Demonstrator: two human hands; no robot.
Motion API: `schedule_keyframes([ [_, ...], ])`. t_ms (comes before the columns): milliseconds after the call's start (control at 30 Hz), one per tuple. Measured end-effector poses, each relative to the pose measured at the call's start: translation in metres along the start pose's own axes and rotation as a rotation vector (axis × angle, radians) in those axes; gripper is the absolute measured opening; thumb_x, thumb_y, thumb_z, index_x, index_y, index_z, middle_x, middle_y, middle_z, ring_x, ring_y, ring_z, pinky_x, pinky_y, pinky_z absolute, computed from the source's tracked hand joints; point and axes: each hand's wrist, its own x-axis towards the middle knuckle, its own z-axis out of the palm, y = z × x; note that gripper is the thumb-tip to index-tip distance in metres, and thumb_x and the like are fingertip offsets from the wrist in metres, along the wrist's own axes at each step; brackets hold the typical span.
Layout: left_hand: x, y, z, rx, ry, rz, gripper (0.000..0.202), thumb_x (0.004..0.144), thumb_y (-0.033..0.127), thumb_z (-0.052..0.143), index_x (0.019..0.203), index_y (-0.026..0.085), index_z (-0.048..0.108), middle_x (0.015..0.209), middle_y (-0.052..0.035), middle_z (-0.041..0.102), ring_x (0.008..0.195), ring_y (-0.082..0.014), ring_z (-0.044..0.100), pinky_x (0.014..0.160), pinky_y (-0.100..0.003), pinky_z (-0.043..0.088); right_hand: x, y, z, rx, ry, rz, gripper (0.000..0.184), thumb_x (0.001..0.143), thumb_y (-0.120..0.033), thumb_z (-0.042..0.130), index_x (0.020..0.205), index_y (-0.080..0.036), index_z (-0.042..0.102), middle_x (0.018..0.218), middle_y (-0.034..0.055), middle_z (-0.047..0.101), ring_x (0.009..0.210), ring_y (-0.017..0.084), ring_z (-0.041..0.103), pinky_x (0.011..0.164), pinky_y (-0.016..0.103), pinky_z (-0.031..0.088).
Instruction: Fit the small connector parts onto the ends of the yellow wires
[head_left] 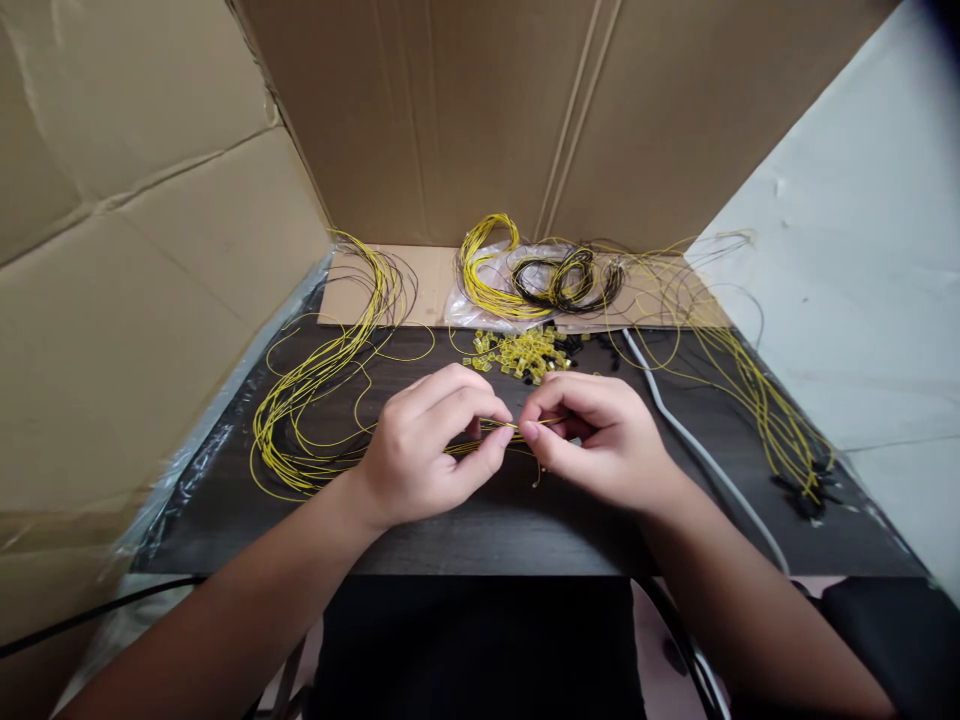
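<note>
My left hand (439, 440) and my right hand (592, 430) meet over the middle of the dark table, fingertips almost touching. Thumb and forefinger of each pinch a thin yellow wire (513, 425) that runs between them. Its fine end is too small to make out. Behind and under my left hand lies a long looped bundle of yellow wires (281, 425), with some dark strands in it. Just beyond the fingertips sits a pile of small clear yellow plastic pieces (525, 350), with small black pieces (574, 342) mixed in at its right.
Coils of yellow wire (480, 275) and black wire (574, 280) rest on a plastic bag at the back. At right lies another wire bundle (765, 400) ending in black pieces (810, 492). A white cable (690, 435) crosses the table (480, 545). Cardboard walls (465, 120) stand behind and left.
</note>
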Motion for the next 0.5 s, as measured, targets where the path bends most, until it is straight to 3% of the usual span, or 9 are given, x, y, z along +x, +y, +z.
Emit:
schedule_keyframes([
  [500,-0.0025,-0.0006,-0.0003,0.232,0.038,0.128,0.015,0.080,0.012,0.069,0.095,0.017,0.068,0.089,-0.0044,0.070,0.078,-0.0136,0.066,0.075,-0.025,0.055,-0.0002,0.0023,0.0035,0.046,0.044,0.057,0.008,0.086,-0.021,0.065,0.082,-0.014,0.065,0.067,-0.0013,0.055,0.055,0.006,0.042,0.048,0.019,0.033],
])
